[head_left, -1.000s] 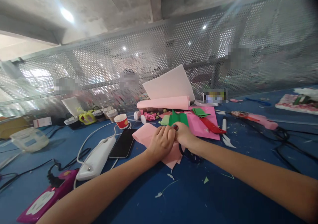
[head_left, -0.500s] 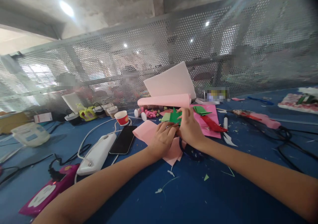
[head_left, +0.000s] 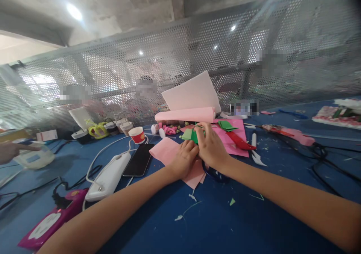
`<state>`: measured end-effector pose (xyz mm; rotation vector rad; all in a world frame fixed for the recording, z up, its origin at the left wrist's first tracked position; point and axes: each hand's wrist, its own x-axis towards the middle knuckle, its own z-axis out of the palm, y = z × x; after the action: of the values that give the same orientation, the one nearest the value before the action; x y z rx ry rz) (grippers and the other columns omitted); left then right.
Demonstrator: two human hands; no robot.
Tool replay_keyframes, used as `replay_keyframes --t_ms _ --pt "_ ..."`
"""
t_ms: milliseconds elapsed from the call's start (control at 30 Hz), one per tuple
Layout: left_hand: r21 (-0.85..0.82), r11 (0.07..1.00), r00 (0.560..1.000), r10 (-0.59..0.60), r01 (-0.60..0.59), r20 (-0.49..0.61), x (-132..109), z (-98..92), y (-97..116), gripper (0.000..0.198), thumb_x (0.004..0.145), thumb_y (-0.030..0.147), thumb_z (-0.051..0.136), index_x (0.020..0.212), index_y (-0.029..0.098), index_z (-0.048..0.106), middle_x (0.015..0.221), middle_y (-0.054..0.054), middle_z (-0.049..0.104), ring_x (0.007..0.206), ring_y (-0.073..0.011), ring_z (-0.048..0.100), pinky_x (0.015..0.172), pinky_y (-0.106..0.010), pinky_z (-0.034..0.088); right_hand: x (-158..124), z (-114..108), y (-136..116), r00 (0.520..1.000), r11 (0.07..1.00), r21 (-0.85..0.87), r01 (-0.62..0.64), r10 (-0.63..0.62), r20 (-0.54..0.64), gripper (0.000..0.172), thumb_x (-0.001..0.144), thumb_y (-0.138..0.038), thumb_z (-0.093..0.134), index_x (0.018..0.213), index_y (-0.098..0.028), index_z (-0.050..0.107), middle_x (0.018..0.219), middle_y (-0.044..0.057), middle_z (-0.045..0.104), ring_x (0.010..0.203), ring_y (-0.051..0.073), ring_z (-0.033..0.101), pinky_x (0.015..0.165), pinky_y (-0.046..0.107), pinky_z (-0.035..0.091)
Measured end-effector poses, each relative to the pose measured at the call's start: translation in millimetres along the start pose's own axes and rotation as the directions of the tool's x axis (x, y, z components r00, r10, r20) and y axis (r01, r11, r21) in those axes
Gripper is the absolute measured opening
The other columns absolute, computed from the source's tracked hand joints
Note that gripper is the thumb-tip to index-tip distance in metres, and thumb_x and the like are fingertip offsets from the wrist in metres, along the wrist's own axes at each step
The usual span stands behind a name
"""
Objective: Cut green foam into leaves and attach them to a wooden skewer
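My left hand (head_left: 184,157) rests over a pale pink paper sheet (head_left: 163,148), its fingers bent and pressed together against my right hand; whatever is under its fingertips is hidden. My right hand (head_left: 212,145) is closed, fingers curled down over a dark green piece of paper (head_left: 194,135) that shows only in part. Light green paper (head_left: 186,134) lies just beyond. Dark blue loops (head_left: 216,174), perhaps scissor handles, sit partly under my right wrist.
Behind my hands lie a pink paper roll (head_left: 184,114), bright pink sheets (head_left: 239,128) and folded green paper (head_left: 227,125). To the left are a phone (head_left: 138,160), a white power strip (head_left: 108,177) and a paper cup (head_left: 137,135). Another person's hand (head_left: 14,151) is at a plastic tub (head_left: 36,157). A pink glue gun (head_left: 299,135) lies right.
The right hand's fingers have folded down over the green paper, so less of its pointed edge shows. Another person's hand has come in at the far left, over the tub.
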<state>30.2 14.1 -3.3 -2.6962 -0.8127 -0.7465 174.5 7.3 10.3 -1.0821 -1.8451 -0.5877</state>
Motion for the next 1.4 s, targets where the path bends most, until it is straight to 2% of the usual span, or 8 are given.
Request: replay_keyframes --t_ms 233,500,667,833,933,1033,1200,1400 --pt "0.007 0.998 0.994 0.062 -0.062 -0.090 1 -3.6 2 0.025 0.096 0.020 0.031 0.087 0.015 0.053 0.092 -0.009 0.058 0.085 -0.0212 0.049 0.079 -0.036 0.047 5 -6 -2 0.988 0.986 0.094 -0.138 0.130 0.089 0.039 0.072 0.001 0.040 0.107 -0.013 0.045 0.115 0.019 0.044 0.102 0.027 0.051 0.085 0.041 0.047" --pt "0.247 0.966 0.996 0.082 -0.075 -0.017 2 -8.2 6 0.012 0.093 0.017 0.040 0.090 0.014 0.051 0.090 -0.010 0.062 0.089 -0.0230 0.057 0.095 -0.045 0.044 3 4 2 0.955 0.938 0.189 -0.289 0.267 0.131 0.044 0.058 0.000 0.047 0.098 -0.016 0.040 0.108 0.016 0.039 0.099 0.027 0.048 0.085 0.042 0.046" --pt "0.361 0.929 0.992 0.112 -0.083 -0.059 -1 -9.3 10 0.016 0.089 0.008 0.038 0.093 0.012 0.053 0.088 -0.011 0.062 0.089 -0.0234 0.060 0.096 -0.044 0.045 0 5 -2 0.907 0.885 0.228 -0.407 0.360 0.220 0.046 0.054 0.001 0.048 0.095 -0.018 0.041 0.106 0.012 0.039 0.091 0.023 0.050 0.081 0.037 0.048" --pt "0.450 0.885 0.979 0.182 -0.120 -0.097 0 -5.9 10 0.025 0.088 0.004 0.032 0.082 0.014 0.054 0.080 -0.009 0.063 0.082 -0.0212 0.062 0.092 -0.042 0.049 5 -4 -4 0.923 0.964 0.154 -0.215 0.150 0.354 0.036 0.064 0.002 0.046 0.095 -0.017 0.047 0.106 0.012 0.046 0.096 0.024 0.051 0.083 0.037 0.048" --pt "0.457 0.874 0.959 0.251 -0.165 -0.134 1 -1.7 8 0.028 0.086 0.001 0.031 0.077 0.015 0.054 0.071 -0.008 0.060 0.074 -0.0205 0.060 0.085 -0.040 0.053 11 -10 -4 0.876 0.995 0.091 -0.039 -0.010 0.483 0.030 0.074 0.003 0.043 0.096 -0.014 0.053 0.105 0.014 0.052 0.097 0.025 0.053 0.079 0.036 0.049" --pt "0.402 0.898 0.957 0.254 -0.179 -0.139 -1 0.5 7 0.024 0.086 0.003 0.034 0.079 0.014 0.055 0.073 -0.010 0.060 0.075 -0.0218 0.059 0.077 -0.038 0.054 14 -13 -3 0.847 0.997 0.014 0.072 -0.068 0.526 0.027 0.078 0.001 0.044 0.099 -0.011 0.057 0.107 0.017 0.054 0.098 0.028 0.054 0.075 0.036 0.049" --pt "0.315 0.940 0.985 0.160 -0.133 -0.061 -3 -1.5 8 0.019 0.081 0.002 0.041 0.084 0.014 0.055 0.079 -0.010 0.060 0.078 -0.0221 0.058 0.073 -0.036 0.053 15 -13 0 0.837 0.996 0.015 0.092 -0.086 0.541 0.027 0.075 0.000 0.051 0.098 -0.012 0.060 0.101 0.016 0.056 0.093 0.029 0.055 0.068 0.035 0.048" --pt "0.371 0.924 0.996 0.089 -0.094 0.032 -2 0.4 8 0.020 0.077 0.000 0.043 0.087 0.014 0.054 0.083 -0.010 0.062 0.077 -0.0234 0.059 0.070 -0.037 0.052 17 -16 0 0.820 0.993 0.051 0.102 -0.113 0.560 0.023 0.077 -0.001 0.049 0.094 -0.013 0.060 0.098 0.014 0.058 0.094 0.027 0.056 0.069 0.033 0.047"
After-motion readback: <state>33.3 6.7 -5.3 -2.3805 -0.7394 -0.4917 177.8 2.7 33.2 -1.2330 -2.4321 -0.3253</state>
